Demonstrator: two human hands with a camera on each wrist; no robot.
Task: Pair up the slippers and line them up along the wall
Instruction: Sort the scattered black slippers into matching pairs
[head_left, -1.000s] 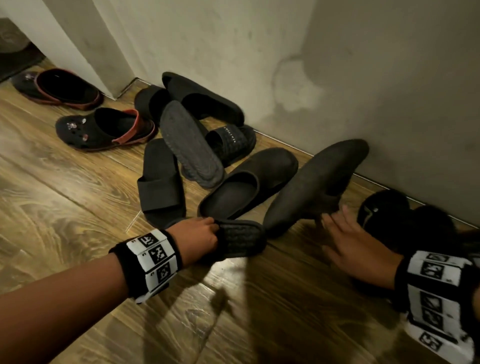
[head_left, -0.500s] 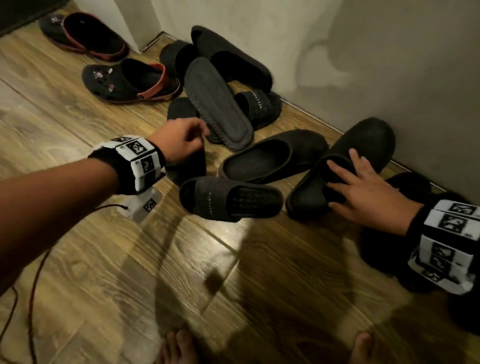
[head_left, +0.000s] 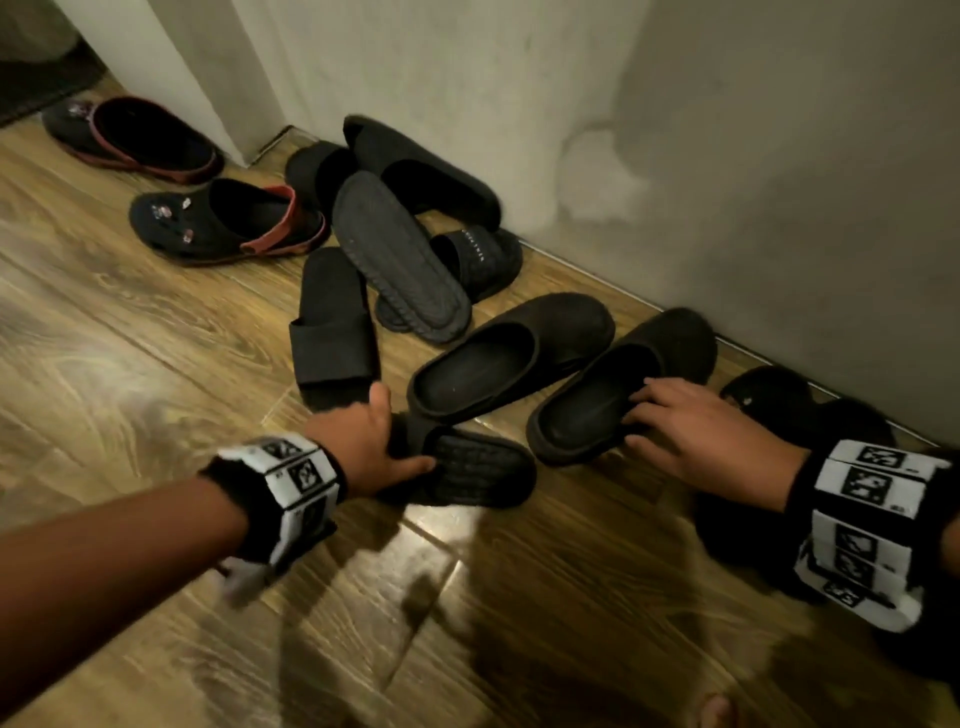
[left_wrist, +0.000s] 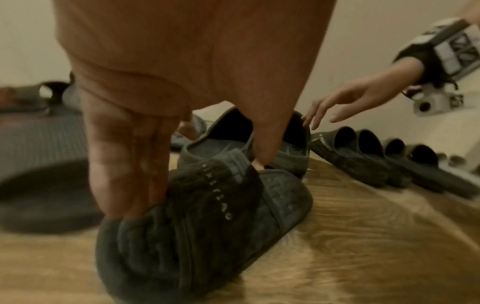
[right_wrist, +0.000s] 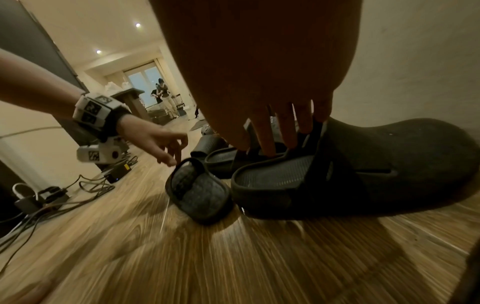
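My left hand grips the strap of a black woven slide lying on the wood floor; in the left wrist view its fingers and thumb straddle the strap of the woven slide. My right hand rests with straight fingers in the opening of a black clog that points at the wall. Its matching clog lies just left. A second woven slide sits in the pile, partly under an upturned slide.
A plain black slide lies left of my left hand, with two more black slippers behind by the wall corner. Two black clogs with red straps sit far left. Dark slippers stand along the wall at right.
My left hand left the woven slide, rose toward the pile, then came back down onto its strap. The right clog went from tipped sole-up to flat, my right hand staying on it.
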